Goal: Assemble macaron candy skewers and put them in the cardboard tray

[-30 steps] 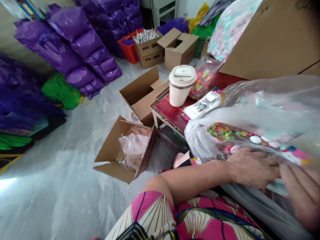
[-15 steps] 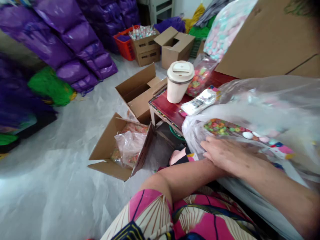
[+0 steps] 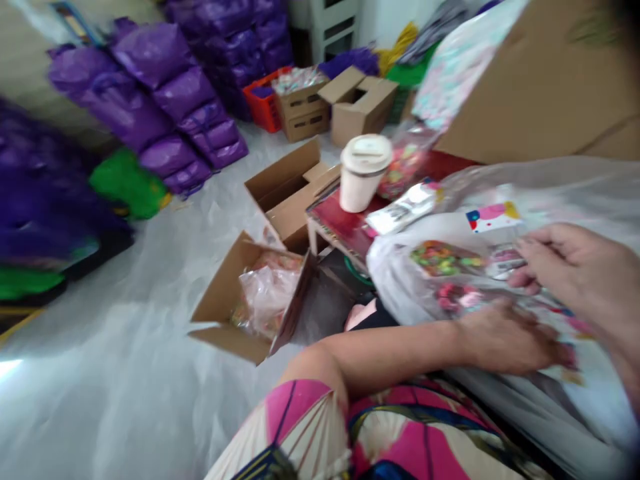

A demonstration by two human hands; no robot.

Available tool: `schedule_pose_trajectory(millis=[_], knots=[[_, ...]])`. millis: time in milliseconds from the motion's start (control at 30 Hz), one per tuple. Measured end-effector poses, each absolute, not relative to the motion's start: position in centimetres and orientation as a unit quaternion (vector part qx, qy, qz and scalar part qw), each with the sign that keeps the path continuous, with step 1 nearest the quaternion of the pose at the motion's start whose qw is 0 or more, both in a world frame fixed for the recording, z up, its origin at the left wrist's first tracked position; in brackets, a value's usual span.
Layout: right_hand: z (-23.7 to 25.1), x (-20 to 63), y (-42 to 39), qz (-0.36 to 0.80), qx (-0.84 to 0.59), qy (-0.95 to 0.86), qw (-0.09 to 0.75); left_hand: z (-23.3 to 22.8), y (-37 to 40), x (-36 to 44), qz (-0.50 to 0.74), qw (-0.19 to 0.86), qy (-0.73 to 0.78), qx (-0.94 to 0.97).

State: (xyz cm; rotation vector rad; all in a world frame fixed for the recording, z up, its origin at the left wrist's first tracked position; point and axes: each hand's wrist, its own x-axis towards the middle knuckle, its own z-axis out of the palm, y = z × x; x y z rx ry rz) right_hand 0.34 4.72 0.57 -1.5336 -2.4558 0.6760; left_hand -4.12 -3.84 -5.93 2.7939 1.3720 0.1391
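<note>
A pale plastic sheet covers the floor [image 3: 125, 373], with purple plastic sacks [image 3: 165, 100] stacked far behind the small red-topped table [image 3: 340, 227]. On that table stands a cream lidded cup [image 3: 364, 171]; just right of the cup lies a white printed packet [image 3: 407, 208]. Below the table's left edge sits an open brown cardboard box [image 3: 230, 300] holding clear bags. Right of the table, a large clear plastic bag [image 3: 525, 200] spreads across the lap. The left hand [image 3: 505, 337] lies flat, fingers spread, on blurred colourful packets [image 3: 450, 293] inside the bag. The right hand [image 3: 575, 273], just above, pinches a small card packet [image 3: 505, 261] between thumb and fingers.
</note>
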Motion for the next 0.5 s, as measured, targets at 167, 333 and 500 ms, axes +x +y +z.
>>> schedule_pose_trajectory(millis=[167, 333, 500], knots=[[3.0, 11.1, 7.9, 0.030, -0.576, -0.816, 0.018, -7.7, -3.9, -6.1, 0.213, 0.089, 0.513, 0.827], [-1.9, 15.7, 4.3, 0.135, -0.545, -0.825, -0.065, -5.7, -1.9, -10.1, 0.468, 0.231, 0.607, 0.599], [-5.2, 10.3, 3.0, 0.137, -0.487, -0.862, -0.022, -3.7, -1.3, -9.1, 0.423, 0.412, 0.585, 0.556]])
